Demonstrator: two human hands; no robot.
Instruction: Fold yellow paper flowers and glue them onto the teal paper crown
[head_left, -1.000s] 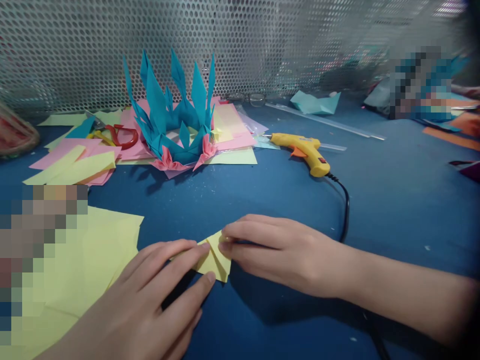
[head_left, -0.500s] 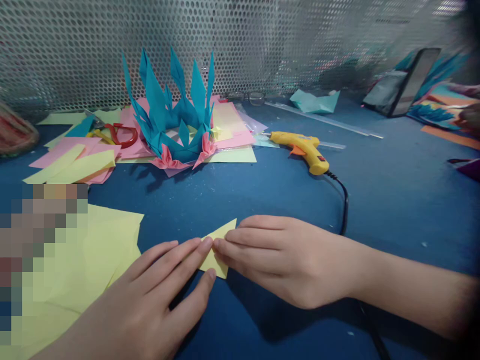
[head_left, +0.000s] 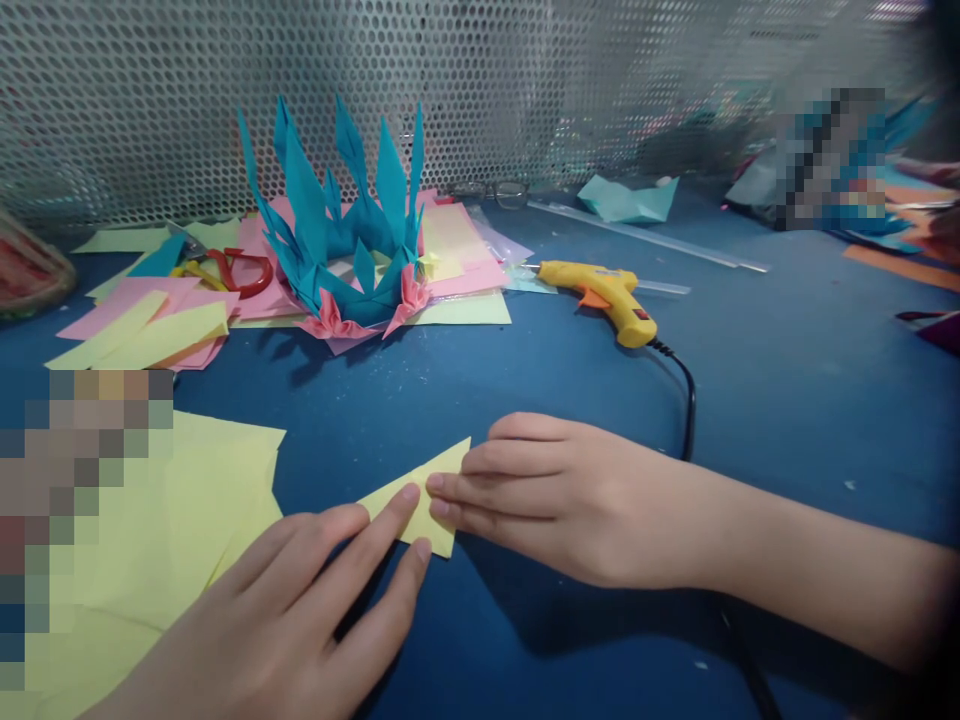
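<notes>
A small folded yellow paper piece [head_left: 420,490] lies on the blue table [head_left: 525,390] in front of me. My left hand [head_left: 300,610] rests flat with its fingers stretched out, fingertips pressing the paper's left part. My right hand [head_left: 555,495] comes in from the right, fingers held together and flat, pressing the paper's right edge down. Neither hand lifts the paper; a pointed corner sticks out toward the back between them.
Loose yellow sheets [head_left: 187,510] lie at the left. Behind stand a blue and pink paper crown [head_left: 345,240], red scissors [head_left: 240,270] and pink and yellow sheets [head_left: 150,315]. A yellow glue gun [head_left: 607,295] with a black cord [head_left: 686,400] lies right of centre. A perforated metal screen [head_left: 480,80] closes the back.
The paper's folded flap has been laid flat, so a pointed corner now shows at the back. My right fingers slid left along the paper; my left fingers drew back slightly.
</notes>
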